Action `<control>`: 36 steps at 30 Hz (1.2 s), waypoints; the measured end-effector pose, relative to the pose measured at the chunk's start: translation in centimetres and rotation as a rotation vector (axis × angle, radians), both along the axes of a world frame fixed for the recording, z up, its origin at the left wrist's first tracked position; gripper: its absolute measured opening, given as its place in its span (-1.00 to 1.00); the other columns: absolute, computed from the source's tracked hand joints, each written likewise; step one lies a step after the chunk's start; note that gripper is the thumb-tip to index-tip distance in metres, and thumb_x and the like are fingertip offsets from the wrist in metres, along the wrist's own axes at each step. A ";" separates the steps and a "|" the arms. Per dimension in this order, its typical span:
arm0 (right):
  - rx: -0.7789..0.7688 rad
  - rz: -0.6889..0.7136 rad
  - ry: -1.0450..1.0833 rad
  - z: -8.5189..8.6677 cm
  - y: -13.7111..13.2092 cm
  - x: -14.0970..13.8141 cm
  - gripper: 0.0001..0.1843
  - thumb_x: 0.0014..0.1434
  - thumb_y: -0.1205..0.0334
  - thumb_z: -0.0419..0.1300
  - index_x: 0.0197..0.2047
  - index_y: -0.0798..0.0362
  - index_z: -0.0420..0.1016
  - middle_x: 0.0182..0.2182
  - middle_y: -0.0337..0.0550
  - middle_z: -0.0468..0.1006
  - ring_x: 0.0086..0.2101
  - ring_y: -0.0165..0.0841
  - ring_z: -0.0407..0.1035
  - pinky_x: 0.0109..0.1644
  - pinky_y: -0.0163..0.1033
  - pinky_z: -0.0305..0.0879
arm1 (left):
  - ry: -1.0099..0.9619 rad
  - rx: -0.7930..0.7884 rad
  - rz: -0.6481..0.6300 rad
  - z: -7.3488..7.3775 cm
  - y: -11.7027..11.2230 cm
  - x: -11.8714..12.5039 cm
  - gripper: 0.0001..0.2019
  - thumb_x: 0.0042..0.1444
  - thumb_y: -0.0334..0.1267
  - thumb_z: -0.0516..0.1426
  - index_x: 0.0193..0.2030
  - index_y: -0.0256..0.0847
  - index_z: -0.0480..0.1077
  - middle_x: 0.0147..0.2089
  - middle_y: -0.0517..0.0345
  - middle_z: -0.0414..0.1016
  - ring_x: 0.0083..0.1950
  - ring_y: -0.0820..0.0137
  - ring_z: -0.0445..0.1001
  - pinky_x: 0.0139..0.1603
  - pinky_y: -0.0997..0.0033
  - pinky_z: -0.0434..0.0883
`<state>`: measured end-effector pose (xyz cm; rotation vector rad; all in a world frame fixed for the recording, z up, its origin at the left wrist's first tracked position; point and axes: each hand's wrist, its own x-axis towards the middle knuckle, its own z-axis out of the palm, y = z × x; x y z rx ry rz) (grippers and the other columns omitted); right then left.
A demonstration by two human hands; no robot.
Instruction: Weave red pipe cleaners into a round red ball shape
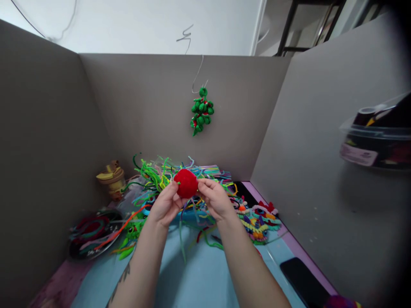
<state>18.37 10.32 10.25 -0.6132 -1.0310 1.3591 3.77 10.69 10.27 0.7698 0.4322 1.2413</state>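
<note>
A round red fuzzy piece (pixel 186 183), which looks made of pipe cleaner, is held up in front of me above the table. My left hand (pixel 167 203) pinches its left edge, where a small green bit shows near the thumb. On the opposite side, my right hand (pixel 215 197) has thumb and fingers closed on the right edge. Just behind the hands lies a big heap of coloured pipe cleaners (pixel 154 175), mostly green, with pastel ones at the back.
Grey panels (pixel 144 98) enclose three sides. A green-and-red ornament (pixel 202 112) hangs from a wire. Left stand a dark bowl (pixel 93 254) and a tan pot (pixel 114 184). Right are colourful pipe-cleaner figures (pixel 257 226), a black phone (pixel 303 280) and a wall-mounted tub (pixel 379 147).
</note>
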 end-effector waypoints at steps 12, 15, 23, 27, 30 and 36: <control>0.083 -0.159 -0.132 0.4 -0.2 0.2 -0.80 -0.10 0.11 0.33 -0.43 0.05 0.55 -0.50 -0.24 0.54 -0.42 -0.39 0.35 -0.25 -0.27 0.29 | 0.044 0.017 0.044 0.2 -0.4 0.3 -0.67 0.09 -0.19 0.19 0.00 -0.22 0.37 0.01 0.00 0.51 -0.06 0.33 0.51 -0.06 0.33 0.46; 0.112 -0.127 -0.226 0.4 -0.2 0.8 -0.83 -0.09 0.12 0.32 -0.46 0.05 0.55 -0.52 -0.24 0.52 -0.45 -0.40 0.33 -0.30 -0.28 0.26 | 0.045 0.029 0.025 0.1 -0.3 0.3 -0.66 0.10 -0.18 0.18 0.01 -0.22 0.37 0.02 0.00 0.50 -0.05 0.31 0.51 -0.06 0.31 0.46; 0.183 -0.157 -0.369 0.6 -0.5 1.5 -0.86 -0.02 0.18 0.25 -0.50 0.06 0.50 -0.55 -0.27 0.46 -0.49 -0.43 0.29 -0.36 -0.30 0.21 | 0.075 0.033 -0.015 -0.1 -0.3 0.2 -0.64 0.07 -0.17 0.21 0.01 -0.21 0.37 -0.01 0.02 0.51 -0.10 0.34 0.52 -0.09 0.32 0.48; 0.167 -0.116 -0.287 0.6 -0.4 1.3 -0.93 -0.09 0.26 0.26 -0.47 0.05 0.46 -0.52 -0.29 0.47 -0.47 -0.44 0.31 -0.32 -0.31 0.26 | 0.099 0.073 -0.041 0.0 -0.5 0.3 -0.59 0.02 -0.13 0.24 0.00 -0.20 0.36 0.02 0.02 0.49 -0.08 0.32 0.52 -0.07 0.32 0.47; 0.105 -0.082 -0.216 0.6 -0.4 1.1 -0.86 -0.17 0.33 0.26 -0.44 0.04 0.41 -0.52 -0.31 0.45 -0.48 -0.45 0.31 -0.37 -0.34 0.27 | 0.138 0.099 -0.051 0.0 -0.6 0.2 -0.58 0.01 -0.13 0.25 0.01 -0.19 0.34 -0.01 0.01 0.49 -0.10 0.29 0.53 -0.08 0.28 0.47; 0.107 -0.086 -0.165 0.5 -0.3 0.7 -0.73 -0.21 0.40 0.22 -0.36 0.02 0.34 -0.45 -0.31 0.47 -0.44 -0.43 0.36 -0.37 -0.35 0.28 | 0.157 0.126 -0.031 0.1 -0.7 0.3 -0.58 0.01 -0.15 0.25 0.01 -0.20 0.32 -0.01 -0.01 0.49 -0.13 0.30 0.53 -0.11 0.29 0.47</control>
